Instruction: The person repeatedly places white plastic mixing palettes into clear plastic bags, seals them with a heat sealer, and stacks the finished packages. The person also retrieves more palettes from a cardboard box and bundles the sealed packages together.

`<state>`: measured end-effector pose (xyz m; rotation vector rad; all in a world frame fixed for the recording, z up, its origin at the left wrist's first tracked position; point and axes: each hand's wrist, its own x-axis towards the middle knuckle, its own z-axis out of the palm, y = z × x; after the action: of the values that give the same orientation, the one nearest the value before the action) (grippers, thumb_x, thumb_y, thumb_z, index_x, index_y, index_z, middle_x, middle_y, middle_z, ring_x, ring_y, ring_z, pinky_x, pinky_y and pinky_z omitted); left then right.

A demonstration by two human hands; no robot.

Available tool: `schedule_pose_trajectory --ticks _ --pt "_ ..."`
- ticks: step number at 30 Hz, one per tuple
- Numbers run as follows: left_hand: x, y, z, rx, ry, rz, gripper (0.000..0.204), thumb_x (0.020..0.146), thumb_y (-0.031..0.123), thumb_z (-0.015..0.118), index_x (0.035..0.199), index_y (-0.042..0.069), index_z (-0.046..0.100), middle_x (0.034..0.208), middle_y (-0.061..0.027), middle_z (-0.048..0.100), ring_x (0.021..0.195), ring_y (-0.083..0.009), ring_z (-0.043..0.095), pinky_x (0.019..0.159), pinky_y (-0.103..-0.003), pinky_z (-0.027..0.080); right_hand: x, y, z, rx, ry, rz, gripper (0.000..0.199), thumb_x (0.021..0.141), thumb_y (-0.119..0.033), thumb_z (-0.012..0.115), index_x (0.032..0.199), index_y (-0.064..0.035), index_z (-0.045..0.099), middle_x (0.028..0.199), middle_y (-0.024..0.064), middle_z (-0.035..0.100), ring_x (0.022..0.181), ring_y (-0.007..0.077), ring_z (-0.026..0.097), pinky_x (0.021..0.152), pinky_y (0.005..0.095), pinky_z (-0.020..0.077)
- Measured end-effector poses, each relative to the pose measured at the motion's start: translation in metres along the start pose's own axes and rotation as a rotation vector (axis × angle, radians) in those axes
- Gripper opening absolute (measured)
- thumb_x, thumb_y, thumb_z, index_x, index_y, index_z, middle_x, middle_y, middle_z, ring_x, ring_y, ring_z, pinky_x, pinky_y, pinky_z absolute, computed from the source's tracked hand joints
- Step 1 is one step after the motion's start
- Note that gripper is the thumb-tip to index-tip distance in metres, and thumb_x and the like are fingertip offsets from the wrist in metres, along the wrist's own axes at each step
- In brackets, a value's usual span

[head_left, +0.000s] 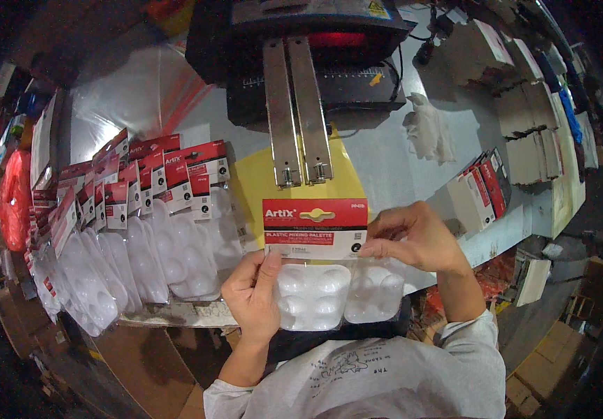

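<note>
In front of my chest I hold a red and white header card [297, 249] with a hang hole, upright and facing me. My left hand [254, 297] pinches its lower left corner, thumb in front. My right hand [413, 239] has its thumb and fingers closed at the card's right edge. Below the card hangs a white plastic mixing palette [313, 297] with rounded wells, in clear wrapping. A second white palette [375, 295] shows beside it on the right, under my right hand; how it joins the card I cannot tell.
Packaged palettes with red cards [176, 181] lie overlapped at the left. Ahead stands a black machine [315, 63] with two metal bars [293, 119] reaching toward me over a yellow sheet [256, 167]. At the right are a card stack [480, 188], cardboard stacks [532, 133] and crumpled white plastic [427, 129].
</note>
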<state>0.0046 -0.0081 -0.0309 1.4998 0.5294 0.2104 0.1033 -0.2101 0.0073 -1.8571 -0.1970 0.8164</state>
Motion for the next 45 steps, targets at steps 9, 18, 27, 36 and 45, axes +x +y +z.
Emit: schedule_pose_trajectory --ticks 9,18,27,36,45 --pt "-0.009 0.002 -0.006 0.070 -0.016 0.003 0.017 0.090 0.013 0.054 0.084 -0.003 0.057 0.073 -0.0011 0.056 0.069 -0.0066 0.046 0.064 -0.020 0.038 -0.011 0.016 0.012 0.333 -0.133 0.097 0.016 0.083 -0.011 0.062 0.080 0.0042 0.065 0.067 0.0074 0.063 0.058 0.0102 0.058 0.054 0.0225 0.0470" --pt "0.052 -0.021 0.017 0.201 0.030 0.061 0.022 0.093 0.019 0.046 0.084 0.001 0.052 0.070 -0.0030 0.050 0.069 -0.0087 0.043 0.065 -0.024 0.037 0.044 0.021 0.027 0.556 0.143 0.038 0.018 0.085 -0.016 0.059 0.082 0.0014 0.063 0.070 0.0060 0.062 0.061 0.0117 0.059 0.052 0.0231 0.0460" --pt "0.065 -0.020 0.015 0.224 -0.033 0.051 0.027 0.094 0.021 0.044 0.079 0.000 0.050 0.067 -0.0032 0.049 0.065 -0.0105 0.043 0.062 -0.025 0.037 0.049 0.038 0.026 0.359 0.270 -0.105 0.020 0.087 -0.018 0.056 0.081 0.0003 0.063 0.070 0.0055 0.059 0.059 0.0122 0.058 0.051 0.0232 0.0456" --pt "0.036 0.075 -0.170 0.367 0.583 0.202 0.033 0.091 0.025 0.048 0.104 -0.003 0.060 0.089 -0.0095 0.062 0.085 -0.0187 0.057 0.079 -0.030 0.044 -0.050 0.085 -0.122 -0.567 1.101 -0.251 0.043 0.084 -0.023 0.060 0.117 0.0020 0.046 0.105 0.0155 0.057 0.094 0.0247 0.056 0.085 0.0326 0.0428" --pt "0.036 0.054 -0.061 1.072 0.269 0.644 0.038 0.079 0.028 0.062 0.105 0.001 0.054 0.107 -0.0160 0.051 0.103 -0.0323 0.048 0.090 -0.042 0.036 -0.060 0.120 -0.131 -0.522 0.942 -0.036 0.095 0.055 -0.023 0.085 0.132 0.0015 0.035 0.121 0.0190 0.053 0.103 0.0222 0.058 0.088 0.0321 0.0453"
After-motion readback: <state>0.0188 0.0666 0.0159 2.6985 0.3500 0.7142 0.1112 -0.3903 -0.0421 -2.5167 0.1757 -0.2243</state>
